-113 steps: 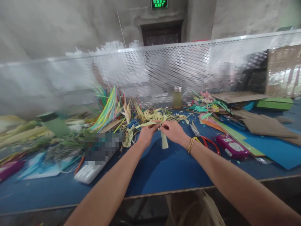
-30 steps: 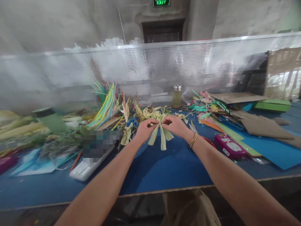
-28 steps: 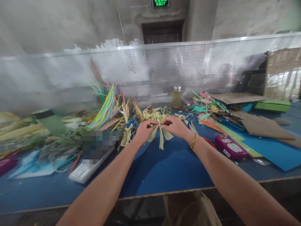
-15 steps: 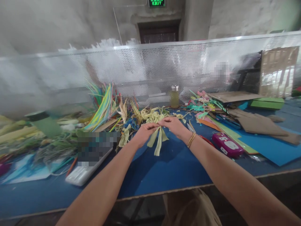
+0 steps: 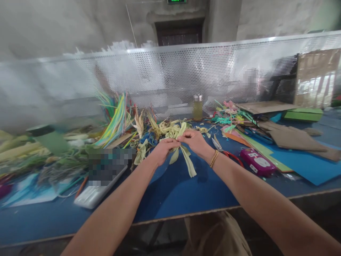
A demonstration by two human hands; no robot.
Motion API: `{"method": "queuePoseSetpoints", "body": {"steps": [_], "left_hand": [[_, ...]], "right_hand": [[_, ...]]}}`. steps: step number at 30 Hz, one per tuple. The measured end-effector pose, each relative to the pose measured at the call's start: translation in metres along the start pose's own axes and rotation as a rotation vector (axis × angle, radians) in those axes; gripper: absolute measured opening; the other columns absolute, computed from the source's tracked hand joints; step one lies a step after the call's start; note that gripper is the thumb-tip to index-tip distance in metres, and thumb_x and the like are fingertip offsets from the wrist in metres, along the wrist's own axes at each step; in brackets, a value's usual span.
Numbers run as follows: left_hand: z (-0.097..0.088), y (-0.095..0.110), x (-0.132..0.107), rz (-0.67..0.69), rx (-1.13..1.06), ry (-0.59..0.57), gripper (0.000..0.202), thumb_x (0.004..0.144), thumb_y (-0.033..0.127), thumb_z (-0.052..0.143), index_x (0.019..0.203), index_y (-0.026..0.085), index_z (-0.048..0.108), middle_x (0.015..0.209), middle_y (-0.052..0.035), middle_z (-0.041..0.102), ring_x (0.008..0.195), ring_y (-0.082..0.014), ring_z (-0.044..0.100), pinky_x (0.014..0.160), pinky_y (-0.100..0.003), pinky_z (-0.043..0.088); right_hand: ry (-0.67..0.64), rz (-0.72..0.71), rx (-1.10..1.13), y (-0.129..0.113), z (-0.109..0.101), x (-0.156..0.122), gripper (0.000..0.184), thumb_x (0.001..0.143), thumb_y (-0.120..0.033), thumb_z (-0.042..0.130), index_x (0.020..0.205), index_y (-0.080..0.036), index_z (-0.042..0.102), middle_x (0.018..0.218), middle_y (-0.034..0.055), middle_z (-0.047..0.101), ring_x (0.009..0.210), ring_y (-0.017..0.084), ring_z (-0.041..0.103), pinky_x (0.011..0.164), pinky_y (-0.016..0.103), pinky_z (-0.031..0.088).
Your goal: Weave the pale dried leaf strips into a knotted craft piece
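Note:
Pale yellow-green corn husk strips (image 5: 189, 164) are pinched between my two hands over the blue table. My left hand (image 5: 164, 149) grips them from the left with its fingertips closed. From the other side my right hand (image 5: 195, 141), with a gold bracelet at the wrist, pinches them at the same spot. Loose tails hang below the fingers, and one piece sticks up above them. The pinched middle is hidden by my fingertips. Just beyond lies a heap of similar husk pieces (image 5: 170, 129). Red-handled scissors (image 5: 231, 155) rest right of my right wrist.
A greyish device, partly blurred out (image 5: 89, 197), lies left of my left forearm. To the right are a magenta box (image 5: 257, 161), coloured paper sheets (image 5: 314, 170) and brown paper. A jar (image 5: 197, 108) stands at the back before a perforated metal screen (image 5: 186, 78). Colourful stems (image 5: 117, 121) lean at left.
The husk tails have swung to the right, and a piece now stands up above my fingers. Both hands stay pinched together at nearly the same place. The view has tilted slightly down.

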State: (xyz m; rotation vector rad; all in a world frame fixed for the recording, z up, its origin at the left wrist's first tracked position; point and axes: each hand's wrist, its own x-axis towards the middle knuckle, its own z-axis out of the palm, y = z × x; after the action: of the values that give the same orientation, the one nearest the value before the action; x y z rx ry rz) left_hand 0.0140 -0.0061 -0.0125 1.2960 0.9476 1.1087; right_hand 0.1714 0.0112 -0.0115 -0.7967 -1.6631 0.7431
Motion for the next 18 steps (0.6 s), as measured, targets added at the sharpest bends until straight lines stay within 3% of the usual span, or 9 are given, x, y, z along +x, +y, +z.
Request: {"method": "queuePoseSetpoints", "body": {"steps": [4,7,9,13,18], "left_hand": [[0.002,0.002,-0.003,-0.002,0.008,-0.043,0.025,0.058,0.029,0.078,0.053,0.016,0.058,0.052,0.0043,0.046,0.047,-0.0072,0.034,0.049,-0.026,0.023],[0.002,0.0,-0.003,0.005,0.007,-0.055,0.025,0.06,0.034,0.079,0.058,0.017,0.061,0.056,0.0033,0.049,0.051,-0.0079,0.038,0.052,-0.025,0.027],[0.002,-0.001,-0.001,0.02,0.005,-0.025,0.025,0.061,0.037,0.078,0.063,0.017,0.063,0.06,0.0022,0.053,0.053,-0.0088,0.042,0.054,-0.025,0.031],[-0.004,-0.004,0.005,0.14,0.019,0.09,0.025,0.064,0.04,0.076,0.065,0.019,0.063,0.061,0.0019,0.053,0.055,-0.0097,0.043,0.053,-0.023,0.034],[-0.01,-0.008,0.009,0.176,0.014,0.139,0.022,0.066,0.039,0.076,0.07,0.02,0.066,0.066,0.0021,0.056,0.058,-0.0087,0.045,0.053,-0.022,0.034]], "right_hand": [[0.017,-0.026,-0.045,0.002,0.002,0.0,0.037,0.075,-0.044,0.066,0.052,-0.018,0.052,0.062,-0.0017,0.048,0.062,0.011,0.044,0.062,0.026,0.038],[-0.025,0.031,-0.055,0.003,-0.004,0.002,0.036,0.076,-0.046,0.064,0.056,-0.018,0.054,0.062,-0.0015,0.05,0.061,0.011,0.044,0.061,0.026,0.037],[-0.045,0.068,-0.113,0.003,-0.01,0.005,0.035,0.077,-0.049,0.062,0.061,-0.018,0.056,0.062,-0.0012,0.052,0.06,0.011,0.045,0.059,0.026,0.037],[0.048,0.037,-0.352,-0.003,-0.018,0.005,0.037,0.077,-0.052,0.061,0.063,-0.019,0.053,0.063,-0.0002,0.055,0.059,0.012,0.047,0.057,0.026,0.035],[-0.134,-0.056,-0.48,-0.014,-0.013,-0.004,0.023,0.075,-0.039,0.067,0.069,-0.019,0.059,0.069,0.0012,0.064,0.063,0.012,0.054,0.06,0.025,0.036]]}}
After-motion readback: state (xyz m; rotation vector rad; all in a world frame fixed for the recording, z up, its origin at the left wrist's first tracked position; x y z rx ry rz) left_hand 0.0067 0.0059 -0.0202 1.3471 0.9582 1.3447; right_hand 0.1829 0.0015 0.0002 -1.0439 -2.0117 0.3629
